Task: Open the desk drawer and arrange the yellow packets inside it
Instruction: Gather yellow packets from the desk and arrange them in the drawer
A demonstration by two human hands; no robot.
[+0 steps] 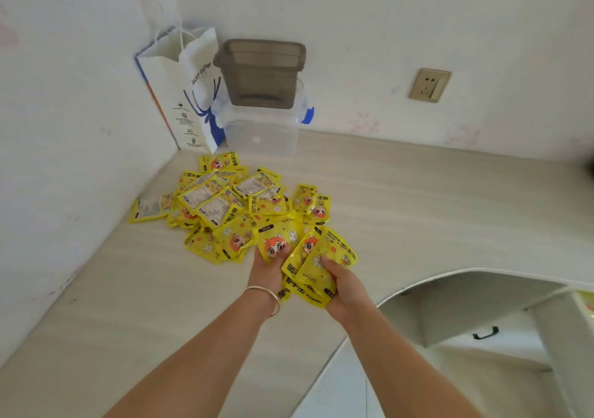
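Several yellow packets (221,202) lie in a loose heap on the pale wooden desk (418,199), near its back left corner. My left hand (268,271) pinches one yellow packet (277,241) at the heap's near edge. My right hand (342,286) grips a small stack of yellow packets (316,265) just right of that. A white drawer front with a black handle (485,333) shows under the desk at the lower right; the drawer looks closed.
A white paper bag with a blue deer print (189,96) stands in the corner. Beside it a clear plastic box (262,133) carries a grey bin (262,70) on top. A wall socket (429,85) sits on the back wall. The desk's curved front edge (450,273) cuts in at right.
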